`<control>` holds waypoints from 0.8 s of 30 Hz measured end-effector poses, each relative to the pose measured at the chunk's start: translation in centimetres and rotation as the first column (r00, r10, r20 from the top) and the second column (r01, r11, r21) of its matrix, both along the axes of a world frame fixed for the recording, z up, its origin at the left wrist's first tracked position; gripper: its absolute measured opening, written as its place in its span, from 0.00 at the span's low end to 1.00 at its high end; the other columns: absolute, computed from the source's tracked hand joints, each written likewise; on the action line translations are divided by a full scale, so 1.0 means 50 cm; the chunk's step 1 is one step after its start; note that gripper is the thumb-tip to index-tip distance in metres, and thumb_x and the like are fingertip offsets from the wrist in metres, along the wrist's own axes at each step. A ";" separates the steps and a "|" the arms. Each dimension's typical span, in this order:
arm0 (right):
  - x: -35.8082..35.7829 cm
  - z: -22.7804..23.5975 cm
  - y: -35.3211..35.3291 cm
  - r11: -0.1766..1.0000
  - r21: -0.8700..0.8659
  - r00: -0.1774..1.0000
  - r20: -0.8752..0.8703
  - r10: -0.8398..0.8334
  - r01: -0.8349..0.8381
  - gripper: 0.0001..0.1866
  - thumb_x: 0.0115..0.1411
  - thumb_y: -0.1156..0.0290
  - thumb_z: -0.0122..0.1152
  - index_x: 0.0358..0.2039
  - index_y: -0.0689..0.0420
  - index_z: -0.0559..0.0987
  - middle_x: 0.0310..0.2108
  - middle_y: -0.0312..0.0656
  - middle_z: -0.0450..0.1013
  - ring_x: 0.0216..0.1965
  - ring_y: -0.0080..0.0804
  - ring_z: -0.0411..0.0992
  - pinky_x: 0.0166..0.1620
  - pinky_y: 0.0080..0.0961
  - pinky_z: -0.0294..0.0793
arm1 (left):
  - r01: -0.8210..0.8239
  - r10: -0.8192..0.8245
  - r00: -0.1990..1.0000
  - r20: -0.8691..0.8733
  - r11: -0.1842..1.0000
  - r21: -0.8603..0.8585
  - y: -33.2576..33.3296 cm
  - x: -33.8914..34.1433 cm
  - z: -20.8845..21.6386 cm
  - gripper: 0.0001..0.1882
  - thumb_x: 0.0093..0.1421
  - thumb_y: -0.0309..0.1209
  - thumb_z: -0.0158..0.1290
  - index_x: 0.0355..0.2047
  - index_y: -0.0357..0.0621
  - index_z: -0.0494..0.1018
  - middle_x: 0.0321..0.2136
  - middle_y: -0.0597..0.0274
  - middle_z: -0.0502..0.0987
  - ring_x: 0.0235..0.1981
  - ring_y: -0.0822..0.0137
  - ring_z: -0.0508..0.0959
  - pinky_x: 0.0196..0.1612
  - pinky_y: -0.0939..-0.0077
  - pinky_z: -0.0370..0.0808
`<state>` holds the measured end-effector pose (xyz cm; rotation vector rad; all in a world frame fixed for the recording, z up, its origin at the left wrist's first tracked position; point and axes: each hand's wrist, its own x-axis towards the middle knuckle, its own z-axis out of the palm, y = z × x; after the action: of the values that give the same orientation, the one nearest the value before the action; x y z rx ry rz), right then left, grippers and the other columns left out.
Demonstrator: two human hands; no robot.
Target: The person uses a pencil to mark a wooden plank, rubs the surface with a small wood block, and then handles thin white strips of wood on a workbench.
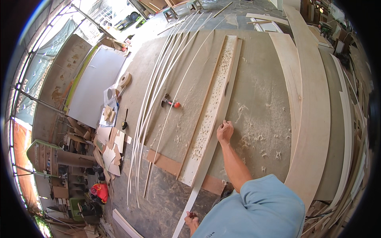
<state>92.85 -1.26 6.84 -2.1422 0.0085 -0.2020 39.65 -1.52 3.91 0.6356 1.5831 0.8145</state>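
Observation:
A long narrow board [216,101] with a pale face and many small dark holes or specks lies lengthwise on the work surface, a brown strip along its left edge. Along its right edge runs a long white strip [194,196], reaching past the near end toward the bottom of the view. My right hand [225,131] has its fingers curled closed at this strip, about midway along the board. Lower down, my left hand [192,220] pinches the strip's near part with bent fingers. My body hides most of the left arm.
Left of the board lie several long thin white strips [152,91], a hammer [170,103] with a red grip and a tape roll [125,79]. Wood shavings [258,131] litter the large sheet. Curved plywood panels [313,119] stand at the right; offcuts [111,152] pile up at left.

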 end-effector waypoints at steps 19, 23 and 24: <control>-0.016 -0.016 -0.006 0.993 -0.093 0.997 -0.032 0.075 -0.077 0.11 0.51 0.75 0.53 0.34 0.67 0.77 0.33 0.54 0.70 0.33 0.50 0.72 0.37 0.38 0.71 | -0.251 0.270 0.962 0.028 0.923 -0.293 0.026 0.187 0.055 0.10 0.59 0.33 0.53 0.21 0.48 0.67 0.12 0.71 0.62 0.14 0.73 0.62 0.19 0.79 0.61; -0.008 -0.011 -0.007 0.999 0.020 0.996 0.076 -0.037 0.036 0.04 0.48 0.78 0.53 0.24 0.65 0.73 0.26 0.52 0.69 0.30 0.50 0.71 0.33 0.41 0.69 | -0.223 0.250 0.967 0.054 0.929 -0.296 0.028 0.206 0.053 0.11 0.60 0.33 0.53 0.21 0.49 0.67 0.12 0.71 0.62 0.13 0.74 0.62 0.18 0.79 0.61; 0.001 -0.012 -0.011 0.999 0.024 0.995 0.092 -0.037 0.035 0.03 0.48 0.79 0.53 0.23 0.66 0.73 0.25 0.51 0.69 0.29 0.50 0.70 0.32 0.41 0.69 | -0.210 0.228 0.973 0.029 0.934 -0.288 0.026 0.218 0.051 0.11 0.60 0.33 0.53 0.21 0.49 0.67 0.12 0.71 0.62 0.13 0.74 0.63 0.18 0.79 0.61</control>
<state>92.88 -1.81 6.24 -2.1098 -0.0041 -0.3212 50.54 -0.22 6.48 0.2263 1.6932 0.7426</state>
